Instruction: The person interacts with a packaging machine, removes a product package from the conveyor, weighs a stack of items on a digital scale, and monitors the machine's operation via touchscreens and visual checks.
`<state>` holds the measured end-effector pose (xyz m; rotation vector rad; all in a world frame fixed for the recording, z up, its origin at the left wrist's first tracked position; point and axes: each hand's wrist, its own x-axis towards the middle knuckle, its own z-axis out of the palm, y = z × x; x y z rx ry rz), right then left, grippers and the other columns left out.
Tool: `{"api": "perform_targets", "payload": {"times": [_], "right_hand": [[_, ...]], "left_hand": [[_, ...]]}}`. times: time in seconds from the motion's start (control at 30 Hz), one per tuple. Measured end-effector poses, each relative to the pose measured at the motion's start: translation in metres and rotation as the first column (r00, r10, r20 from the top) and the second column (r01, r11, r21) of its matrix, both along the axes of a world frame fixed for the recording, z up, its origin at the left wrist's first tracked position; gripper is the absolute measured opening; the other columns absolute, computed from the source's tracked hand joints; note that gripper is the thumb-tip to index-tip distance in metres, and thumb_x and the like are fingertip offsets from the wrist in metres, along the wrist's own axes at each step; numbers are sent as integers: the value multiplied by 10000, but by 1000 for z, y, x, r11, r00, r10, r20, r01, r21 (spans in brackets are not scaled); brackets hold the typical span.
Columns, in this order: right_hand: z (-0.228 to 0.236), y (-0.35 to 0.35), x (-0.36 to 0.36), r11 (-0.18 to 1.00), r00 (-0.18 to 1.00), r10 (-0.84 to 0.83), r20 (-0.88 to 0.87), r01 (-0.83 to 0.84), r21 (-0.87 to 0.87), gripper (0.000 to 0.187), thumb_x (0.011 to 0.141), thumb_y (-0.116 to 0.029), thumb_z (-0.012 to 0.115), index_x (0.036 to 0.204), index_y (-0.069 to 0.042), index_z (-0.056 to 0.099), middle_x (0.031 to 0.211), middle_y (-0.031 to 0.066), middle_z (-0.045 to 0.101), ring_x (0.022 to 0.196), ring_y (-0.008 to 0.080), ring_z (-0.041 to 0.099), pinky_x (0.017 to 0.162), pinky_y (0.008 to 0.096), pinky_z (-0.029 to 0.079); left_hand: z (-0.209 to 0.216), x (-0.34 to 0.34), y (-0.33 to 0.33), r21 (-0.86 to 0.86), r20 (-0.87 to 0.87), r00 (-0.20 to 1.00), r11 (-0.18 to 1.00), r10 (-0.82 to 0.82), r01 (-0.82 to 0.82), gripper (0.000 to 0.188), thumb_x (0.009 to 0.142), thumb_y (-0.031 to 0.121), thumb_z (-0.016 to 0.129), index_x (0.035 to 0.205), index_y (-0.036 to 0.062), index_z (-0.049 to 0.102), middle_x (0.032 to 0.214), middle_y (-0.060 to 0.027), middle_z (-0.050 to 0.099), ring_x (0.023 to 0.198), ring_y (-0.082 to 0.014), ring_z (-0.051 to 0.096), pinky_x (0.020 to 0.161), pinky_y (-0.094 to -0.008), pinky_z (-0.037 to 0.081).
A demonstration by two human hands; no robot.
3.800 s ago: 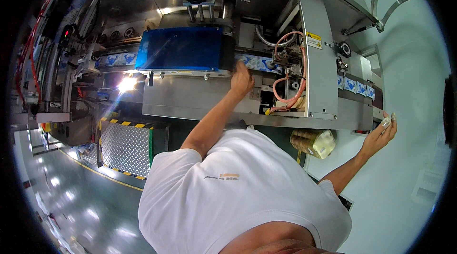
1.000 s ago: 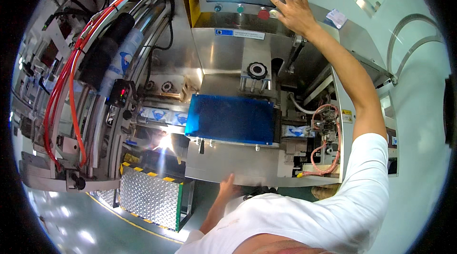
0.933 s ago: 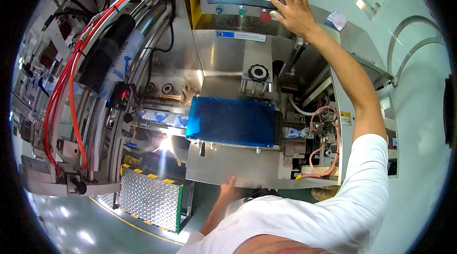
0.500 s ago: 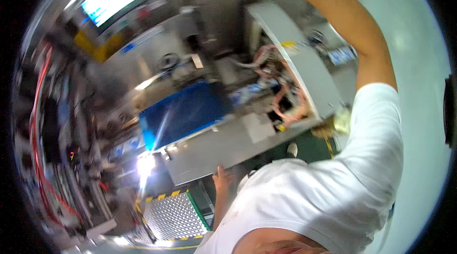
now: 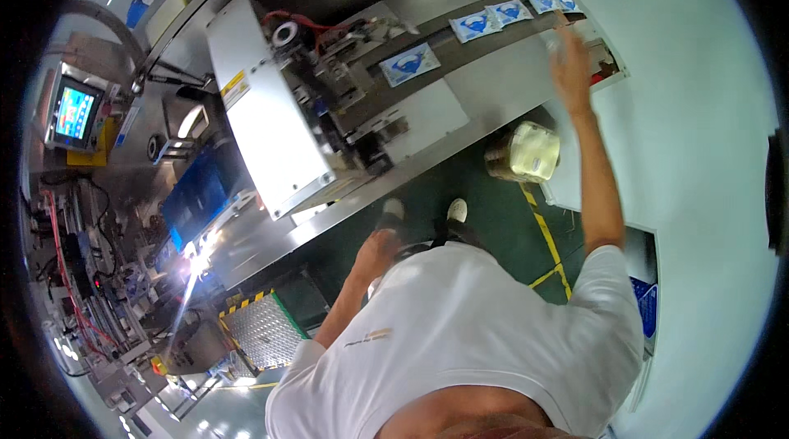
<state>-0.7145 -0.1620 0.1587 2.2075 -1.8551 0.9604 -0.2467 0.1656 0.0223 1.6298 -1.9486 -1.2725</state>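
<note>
My right hand [image 5: 570,69] reaches to the far end of the conveyor belt [image 5: 444,34], beside a pair of flat white-and-blue packets [image 5: 542,2]. Its thumb and a finger look stretched apart, slightly blurred, and nothing shows in them. Farther left along the belt lie a single packet [image 5: 409,65] and two close together [image 5: 475,25]. Low by my body, near the machine's front edge, hangs my left hand [image 5: 377,251]. Its fingers are mostly hidden, so whether it is closed does not show.
A white machine housing [image 5: 271,110] stands over the belt on the left. Beyond it are a blue panel [image 5: 200,188] and a lit screen [image 5: 74,113]. A yellowish, block-shaped item [image 5: 532,151] stands below the belt's right end. A metal step [image 5: 263,328] sits at lower left.
The view has swung and shifted along the machine toward the belt's right end. My right arm, earlier stretched across the top, now reaches to the packets. My left hand no longer appears at the machine's edge.
</note>
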Motion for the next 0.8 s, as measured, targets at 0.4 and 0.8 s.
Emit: {"api": "perform_targets", "payload": {"times": [0.4,0.8], "right_hand": [[-160,-97,-69,933,978,200,-52,-174,314,527,883,-65,637,1385,-51,478,1394,165,510,1283,364,476,1105,494,363],[-188,-230,-88,949,955,287,-78,-272,158,745,843,-97,639,1522,-109,332,1507,134,414,1426,319,345,1191,520,202]], "left_hand": [[14,-190,-269,-424,-134,969,872,209,-246,382,856,86,705,1192,-23,560,1203,-236,562,1154,-416,543,1003,-454,451],[-49,-275,-484,-340,-256,830,757,496,-558,814,833,109,797,1440,-33,273,1387,-261,446,1247,-323,527,1044,-441,456]]}}
